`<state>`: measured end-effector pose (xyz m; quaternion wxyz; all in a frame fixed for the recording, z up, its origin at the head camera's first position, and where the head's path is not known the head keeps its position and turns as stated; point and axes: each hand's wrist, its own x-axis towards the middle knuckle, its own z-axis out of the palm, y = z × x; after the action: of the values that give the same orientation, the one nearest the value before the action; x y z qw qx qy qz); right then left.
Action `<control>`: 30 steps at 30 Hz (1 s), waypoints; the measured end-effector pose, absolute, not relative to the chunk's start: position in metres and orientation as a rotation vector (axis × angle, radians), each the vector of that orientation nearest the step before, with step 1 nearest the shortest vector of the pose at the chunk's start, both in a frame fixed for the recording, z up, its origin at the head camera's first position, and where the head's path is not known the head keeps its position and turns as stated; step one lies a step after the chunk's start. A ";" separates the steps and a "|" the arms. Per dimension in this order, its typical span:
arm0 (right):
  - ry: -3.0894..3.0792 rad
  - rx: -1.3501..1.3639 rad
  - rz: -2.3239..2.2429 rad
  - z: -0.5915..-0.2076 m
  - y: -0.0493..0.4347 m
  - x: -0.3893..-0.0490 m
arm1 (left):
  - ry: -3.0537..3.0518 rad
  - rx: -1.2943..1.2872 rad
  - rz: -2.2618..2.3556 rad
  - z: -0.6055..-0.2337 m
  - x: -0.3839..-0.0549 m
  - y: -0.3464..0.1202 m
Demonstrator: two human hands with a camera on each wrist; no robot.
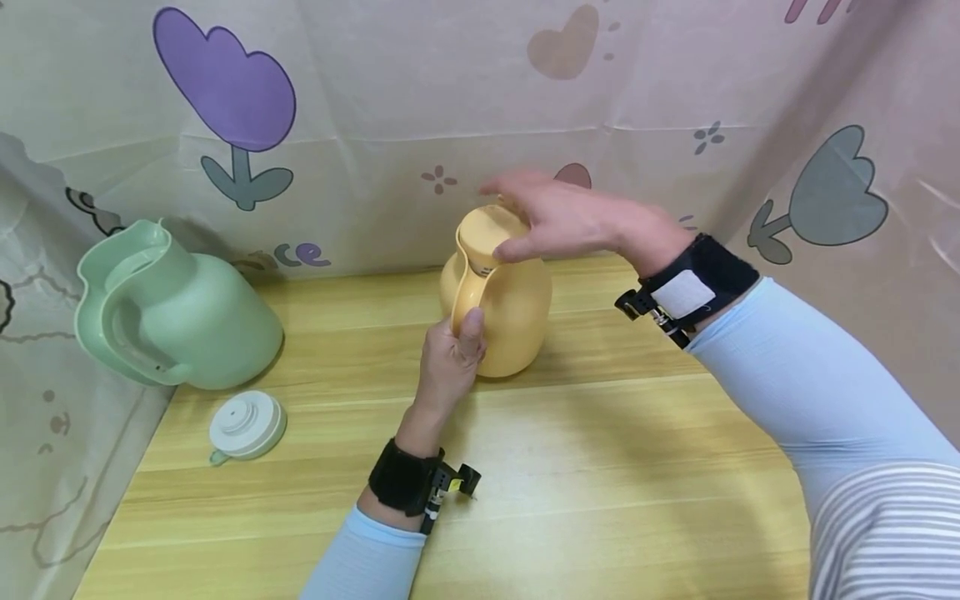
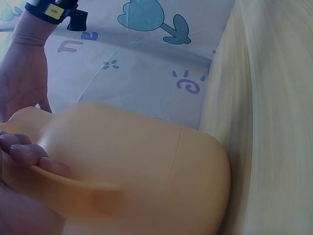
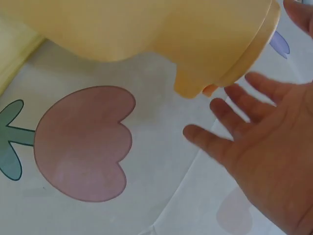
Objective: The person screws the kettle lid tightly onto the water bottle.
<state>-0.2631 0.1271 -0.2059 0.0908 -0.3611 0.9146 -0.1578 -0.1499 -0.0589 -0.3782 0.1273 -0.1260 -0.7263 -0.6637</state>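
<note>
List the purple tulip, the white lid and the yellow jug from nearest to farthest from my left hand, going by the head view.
1. Yellow jug: its handle is in the left hand.
2. White lid: on the table, to the left.
3. Purple tulip: printed on the back cloth, upper left.

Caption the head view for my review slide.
Left hand grips the handle of the yellow jug; right hand spread over its lid.
</note>
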 end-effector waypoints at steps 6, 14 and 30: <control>2.679 -1.134 -0.437 -0.210 0.119 -0.264 | -2.109 -0.364 -1.937 -0.379 -0.150 -0.059; 2.845 -1.058 -0.350 -0.215 0.115 -0.265 | -2.108 -0.385 -1.929 -0.381 -0.151 -0.057; 2.792 -1.062 -0.357 -0.208 0.119 -0.265 | -2.096 -0.427 -1.907 -0.379 -0.151 -0.058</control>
<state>-0.2645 0.1189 -0.2084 0.0666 -0.3524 0.9259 -0.1185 -0.1512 -0.0584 -0.3792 0.1374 -0.1476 -0.7245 -0.6591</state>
